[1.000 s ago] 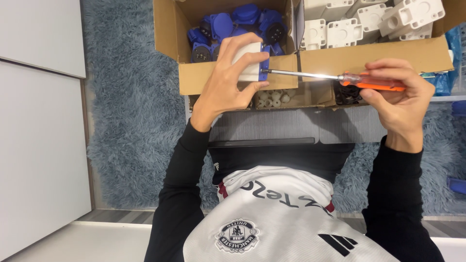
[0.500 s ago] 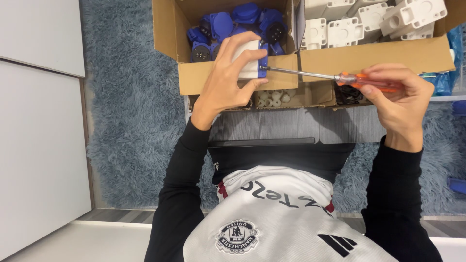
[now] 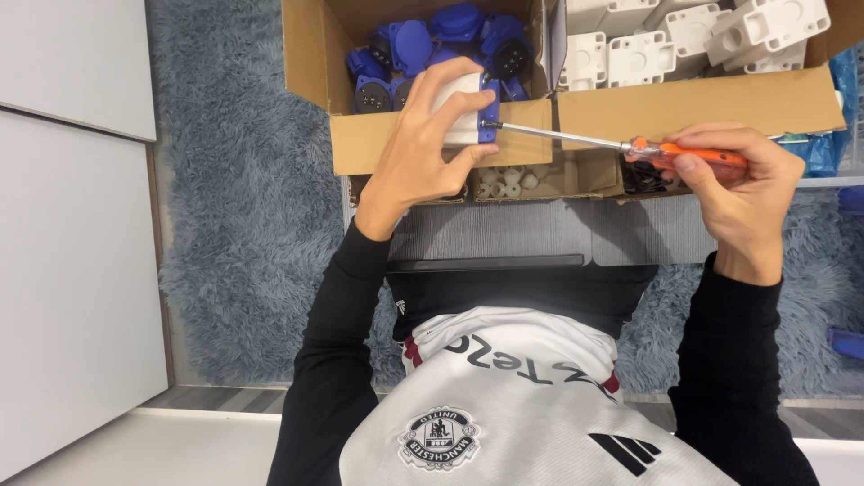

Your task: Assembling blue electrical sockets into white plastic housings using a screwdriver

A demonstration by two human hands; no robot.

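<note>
home room used as a small assembly spot
shaggy blue-grey carpet [image 3: 234, 207] at 9 o'clock, brown cardboard boxes [image 3: 684, 103] of blue and white plastic parts at 12, white cabinet panels [image 3: 72, 270] far left.

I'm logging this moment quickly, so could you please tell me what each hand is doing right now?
Left hand: closed around a white and blue socket part.
Right hand: closed on an orange-handled screwdriver.

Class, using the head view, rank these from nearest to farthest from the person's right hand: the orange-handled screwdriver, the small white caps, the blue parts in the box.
1. Orange-handled screwdriver: held in the right hand.
2. Small white caps: centre tray, to its left.
3. Blue parts: farther left, in the cardboard box.
</note>
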